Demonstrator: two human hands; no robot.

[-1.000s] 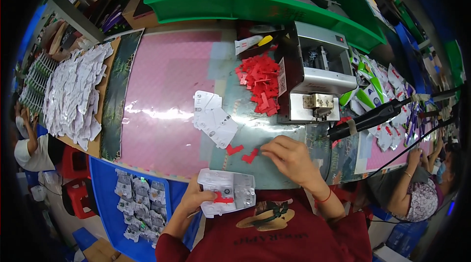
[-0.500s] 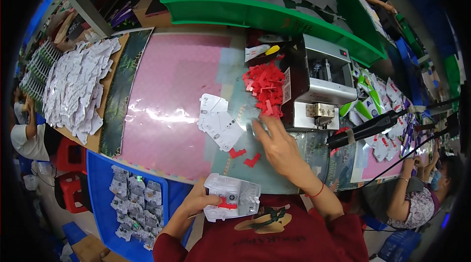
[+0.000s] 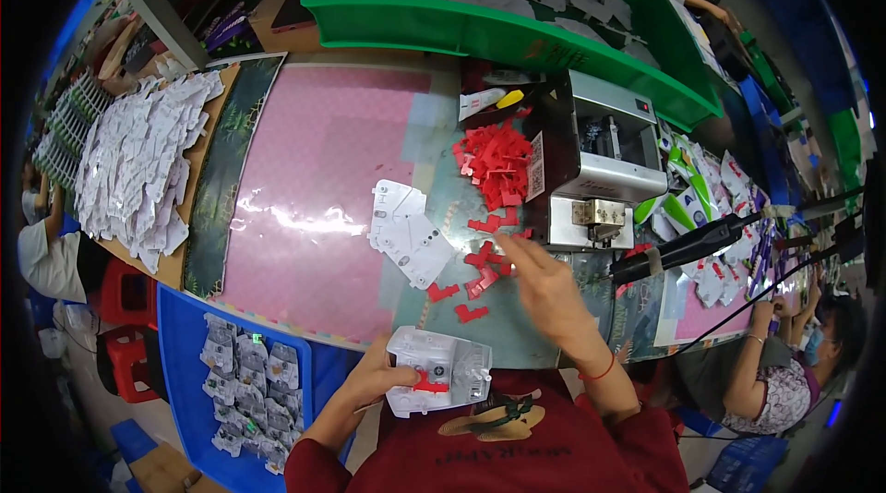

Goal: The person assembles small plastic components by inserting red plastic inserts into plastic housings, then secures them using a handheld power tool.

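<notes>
My left hand (image 3: 374, 373) grips a clear-and-white plastic housing (image 3: 461, 364) close to my body, at the table's front edge. Its thumb lies against a small red plastic clip (image 3: 430, 382) on the housing. Over the table, my right hand (image 3: 554, 299) has its fingers stretched out, with no piece visible in them. Beside its fingertips lie several loose red plastic pieces (image 3: 482, 281). Farther back is the heap of red pieces (image 3: 498, 156) they match. To the left of these, flat white plastic plates (image 3: 411, 239) overlap on the table mat.
A metal machine (image 3: 600, 161) stands right of the red heap. Behind it, a green tray (image 3: 443, 27) holds grey-white sheets. White plates are piled on a board (image 3: 203, 161) at left; a blue bin (image 3: 180, 354) with clear housings sits below. A black arm (image 3: 683, 248) juts in from the right.
My right hand has drawn back toward me and slightly right from the heap. Several red pieces now lie spread on the mat in front of it. The left hand keeps its hold.
</notes>
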